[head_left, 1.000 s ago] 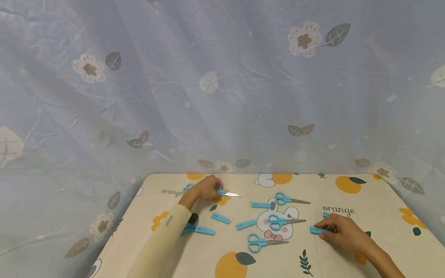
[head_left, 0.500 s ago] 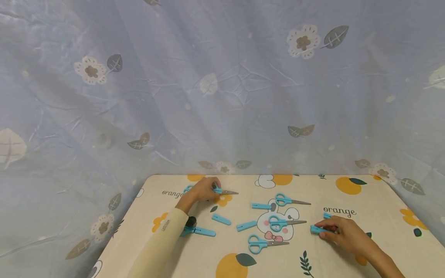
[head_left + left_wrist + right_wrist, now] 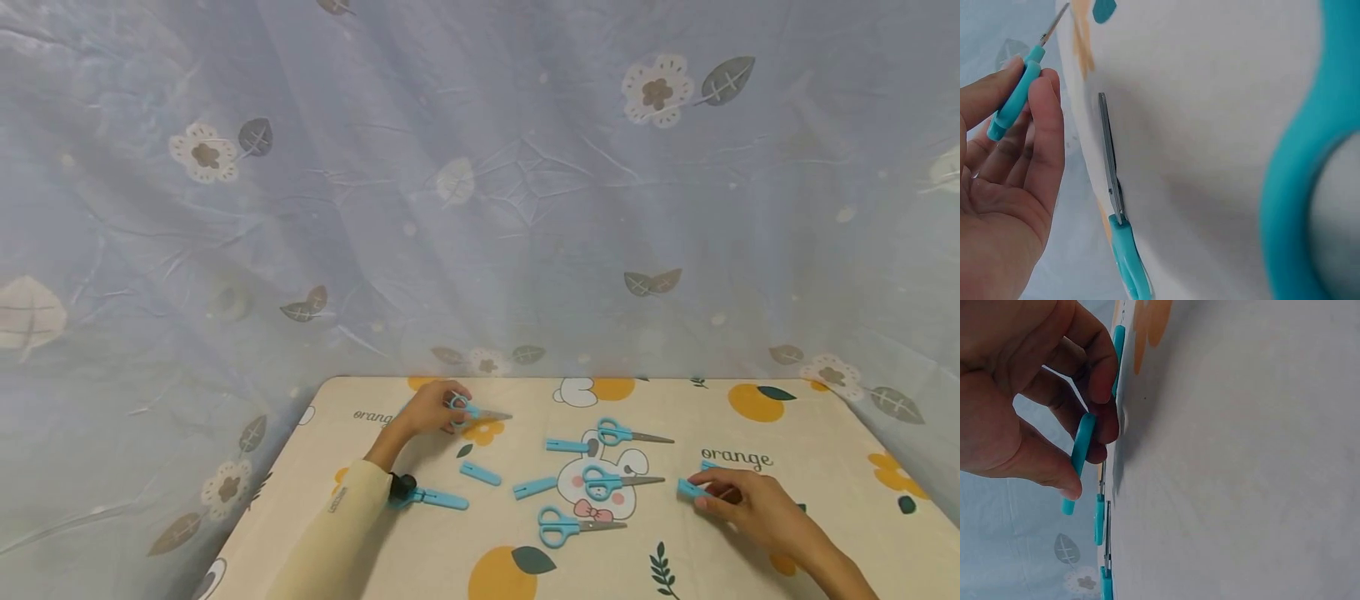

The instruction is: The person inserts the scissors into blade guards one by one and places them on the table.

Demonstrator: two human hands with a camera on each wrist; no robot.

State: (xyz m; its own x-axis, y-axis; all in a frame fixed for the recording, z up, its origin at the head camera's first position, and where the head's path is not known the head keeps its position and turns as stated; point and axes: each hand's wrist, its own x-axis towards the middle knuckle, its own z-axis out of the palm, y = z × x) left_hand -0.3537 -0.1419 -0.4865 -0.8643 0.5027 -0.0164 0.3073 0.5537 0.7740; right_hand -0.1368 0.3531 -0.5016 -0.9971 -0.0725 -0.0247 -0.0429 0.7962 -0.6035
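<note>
In the head view my left hand (image 3: 435, 406) pinches a pair of scissors (image 3: 468, 410) by its light blue handles, blades pointing right. The left wrist view shows the held scissors (image 3: 1019, 94) between thumb and fingers, above the table. Another pair of scissors (image 3: 1124, 244) lies below that hand, its metal blades bare. My right hand (image 3: 757, 504) pinches a light blue scissor cover (image 3: 688, 489) at the right of the table. In the right wrist view this cover (image 3: 1084, 450) sits between thumb and fingertips. A second cover (image 3: 708, 464) lies just behind that hand, partly hidden.
Between the hands lie uncovered scissors (image 3: 600, 482) in several places, and loose covers (image 3: 480, 473). Covered scissors (image 3: 444, 499) lie beside my left forearm, handles partly hidden. The patterned tablecloth (image 3: 600, 567) meets a flowered curtain (image 3: 495, 250) at the back.
My left hand has drawn slightly left on the held scissors, baring more of their handles. Scissors seen behind that hand are now hidden. The cover in my right hand has turned slightly and shifted right.
</note>
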